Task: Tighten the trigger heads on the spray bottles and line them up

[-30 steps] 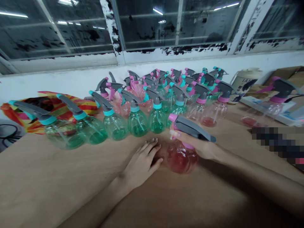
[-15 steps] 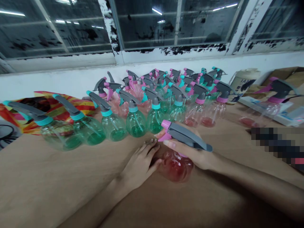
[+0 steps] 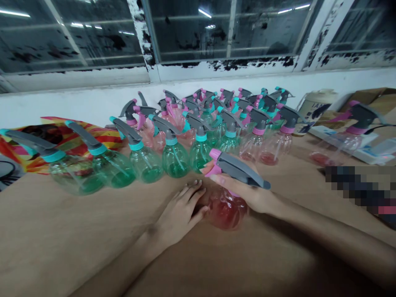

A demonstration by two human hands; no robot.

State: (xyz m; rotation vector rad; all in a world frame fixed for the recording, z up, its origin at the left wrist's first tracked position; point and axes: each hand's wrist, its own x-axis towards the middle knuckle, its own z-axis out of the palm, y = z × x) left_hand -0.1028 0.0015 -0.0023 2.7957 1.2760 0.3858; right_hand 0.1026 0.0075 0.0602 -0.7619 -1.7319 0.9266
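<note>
Right hand (image 3: pixel 247 192): wrapped round the neck of the pink spray bottle (image 3: pixel 227 208), fingers curled under its grey trigger head (image 3: pixel 238 169).
Left hand (image 3: pixel 181 210): fingers together, palm down on the table (image 3: pixel 77 239), thumb touching the bottle's belly.
Bottle: stands on the table, just in front of the green row (image 3: pixel 173 159).
Step, I judge: seating or tightening the head.
Next move: calls for steadying the belly so that only the head turns.

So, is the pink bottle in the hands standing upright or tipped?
Upright. The pink bottle rests with its base on the table and its grey trigger head on top, where the right hand grips it; the left hand touches its side.
</note>
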